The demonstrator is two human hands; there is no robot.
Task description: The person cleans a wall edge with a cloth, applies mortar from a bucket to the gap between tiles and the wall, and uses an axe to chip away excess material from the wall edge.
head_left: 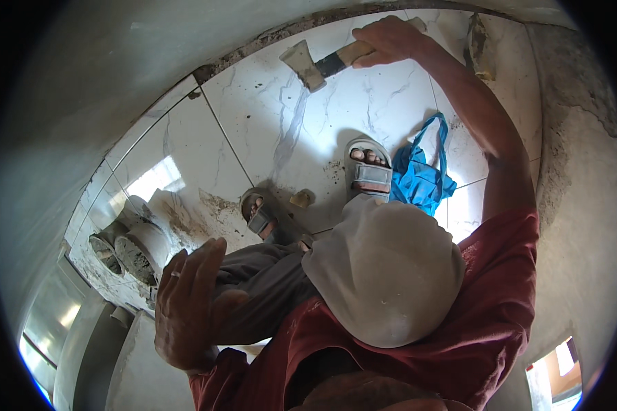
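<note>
My right hand (389,41) is wrapped round the wooden handle of a hatchet (307,66), at the far side of the floor. Its pale, dusty metal head points left, just over the white marbled tiles, and a dark band wraps the handle near the head. My left hand (188,301) is raised beside my bent knee at the lower left, fingers stretched out, holding nothing. A ring shows on one finger. My right knee hides part of the floor.
Beside my sandalled foot (370,171) lies a crumpled blue bag (421,175). A small yellowish chunk (301,198) sits between my feet. Two grey, mortar-crusted containers (136,259) stand at left. A rough brownish piece (481,48) is near the right wall, and a grey wall (116,75) curves behind.
</note>
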